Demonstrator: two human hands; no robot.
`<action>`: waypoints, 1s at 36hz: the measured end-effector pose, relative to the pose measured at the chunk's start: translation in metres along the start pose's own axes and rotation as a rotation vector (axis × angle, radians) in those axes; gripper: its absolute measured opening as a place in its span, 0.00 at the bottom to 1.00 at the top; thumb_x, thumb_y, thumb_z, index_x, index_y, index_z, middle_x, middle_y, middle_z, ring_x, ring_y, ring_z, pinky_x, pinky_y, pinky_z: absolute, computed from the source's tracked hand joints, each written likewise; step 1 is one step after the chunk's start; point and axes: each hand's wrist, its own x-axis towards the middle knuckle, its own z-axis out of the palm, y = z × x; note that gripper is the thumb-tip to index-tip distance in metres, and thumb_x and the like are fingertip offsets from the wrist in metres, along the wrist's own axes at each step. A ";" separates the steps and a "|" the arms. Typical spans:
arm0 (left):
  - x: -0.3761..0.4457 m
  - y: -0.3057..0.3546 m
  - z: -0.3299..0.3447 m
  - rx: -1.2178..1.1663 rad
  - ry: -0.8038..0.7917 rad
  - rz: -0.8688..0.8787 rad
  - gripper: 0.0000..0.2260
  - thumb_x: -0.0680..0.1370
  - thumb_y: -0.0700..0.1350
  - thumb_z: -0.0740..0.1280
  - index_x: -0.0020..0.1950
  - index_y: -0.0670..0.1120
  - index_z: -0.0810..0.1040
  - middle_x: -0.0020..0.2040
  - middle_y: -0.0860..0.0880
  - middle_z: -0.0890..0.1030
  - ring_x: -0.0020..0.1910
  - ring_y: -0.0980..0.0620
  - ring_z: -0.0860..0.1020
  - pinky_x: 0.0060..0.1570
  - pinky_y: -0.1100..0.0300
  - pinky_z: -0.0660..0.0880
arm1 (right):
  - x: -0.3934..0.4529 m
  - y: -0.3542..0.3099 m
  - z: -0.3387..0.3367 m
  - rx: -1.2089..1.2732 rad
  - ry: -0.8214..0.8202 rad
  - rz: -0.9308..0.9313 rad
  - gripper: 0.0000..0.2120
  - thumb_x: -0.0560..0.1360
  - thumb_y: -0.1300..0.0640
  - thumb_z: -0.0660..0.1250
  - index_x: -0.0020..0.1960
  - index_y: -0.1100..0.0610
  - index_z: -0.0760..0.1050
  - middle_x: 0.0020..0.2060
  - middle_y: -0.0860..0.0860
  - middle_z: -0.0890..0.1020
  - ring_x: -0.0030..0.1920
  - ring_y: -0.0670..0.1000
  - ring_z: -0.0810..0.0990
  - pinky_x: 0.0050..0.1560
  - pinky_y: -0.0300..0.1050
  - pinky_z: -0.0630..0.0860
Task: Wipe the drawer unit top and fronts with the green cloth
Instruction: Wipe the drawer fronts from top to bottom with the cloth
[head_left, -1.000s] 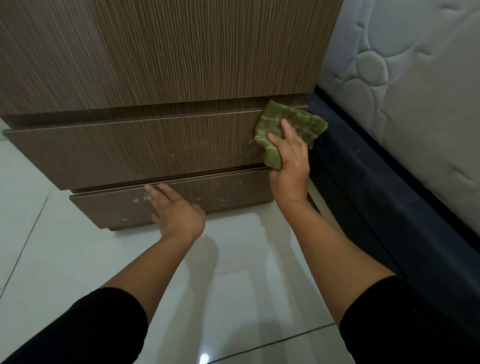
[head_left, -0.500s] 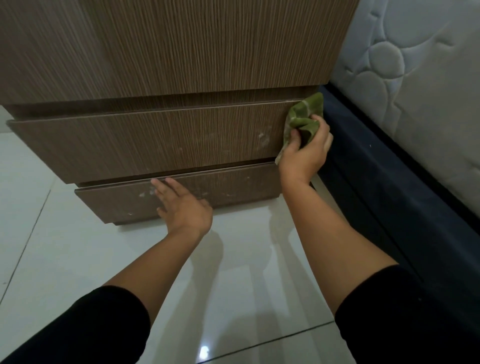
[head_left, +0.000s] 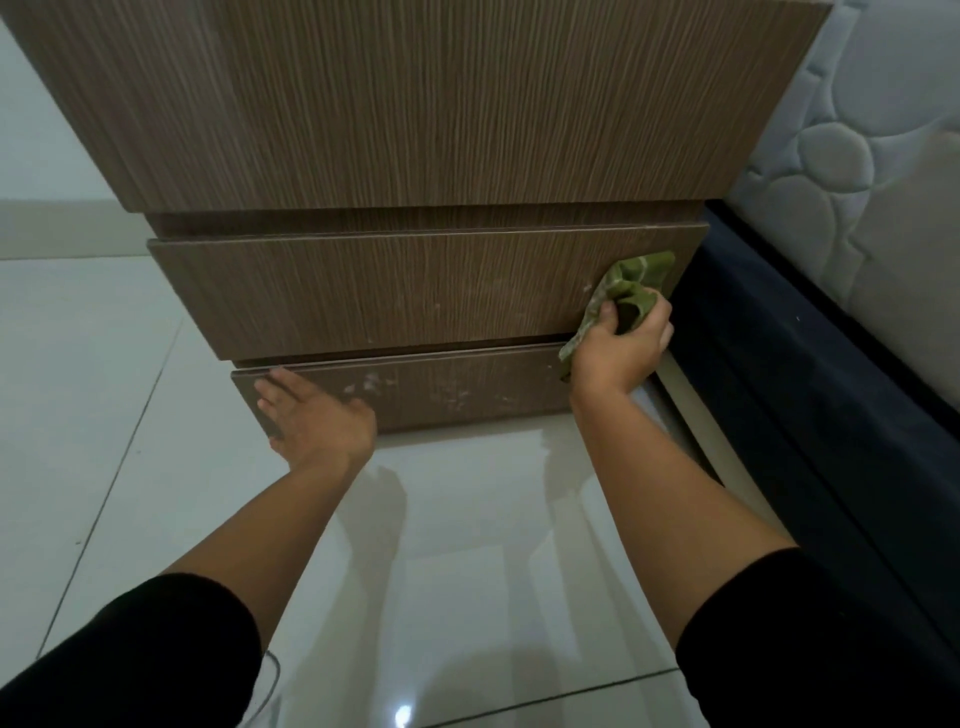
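The brown wood-grain drawer unit (head_left: 415, 114) fills the upper view, with two drawer fronts below its top slab. My right hand (head_left: 621, 348) grips the bunched green cloth (head_left: 631, 283) and presses it against the right end of the upper drawer front (head_left: 389, 291). My left hand (head_left: 311, 415) lies flat, fingers spread, on the left part of the lower drawer front (head_left: 467, 387). That lower front carries whitish smudges.
A dark blue bed base (head_left: 810, 374) runs along the right, tight beside the unit, with a quilted white mattress (head_left: 857, 156) on it. Glossy white floor tiles (head_left: 457, 545) stretch in front and to the left.
My right hand has slid the cloth from mid-right of the upper drawer front to its right end and bunched it up. My left hand has shifted left along the lower front.
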 end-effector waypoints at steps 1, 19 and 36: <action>0.003 -0.002 -0.003 -0.031 0.002 -0.021 0.38 0.78 0.47 0.62 0.76 0.38 0.40 0.77 0.40 0.42 0.76 0.42 0.44 0.72 0.43 0.52 | -0.003 0.000 0.002 -0.019 0.001 0.006 0.16 0.76 0.59 0.64 0.64 0.53 0.70 0.61 0.51 0.71 0.55 0.47 0.72 0.51 0.41 0.68; 0.018 -0.027 -0.023 -0.281 -0.038 -0.061 0.35 0.77 0.41 0.60 0.76 0.41 0.41 0.78 0.44 0.51 0.75 0.40 0.56 0.72 0.46 0.58 | -0.103 -0.016 0.055 -0.037 -0.181 -0.081 0.13 0.75 0.64 0.64 0.60 0.59 0.72 0.58 0.55 0.71 0.56 0.54 0.74 0.53 0.39 0.69; 0.038 -0.058 -0.061 -0.624 -0.122 -0.200 0.26 0.80 0.58 0.44 0.72 0.49 0.67 0.71 0.46 0.69 0.70 0.46 0.66 0.69 0.51 0.58 | -0.208 -0.024 0.109 -0.193 -0.416 -0.491 0.20 0.66 0.73 0.66 0.55 0.59 0.76 0.50 0.57 0.73 0.53 0.56 0.71 0.51 0.41 0.68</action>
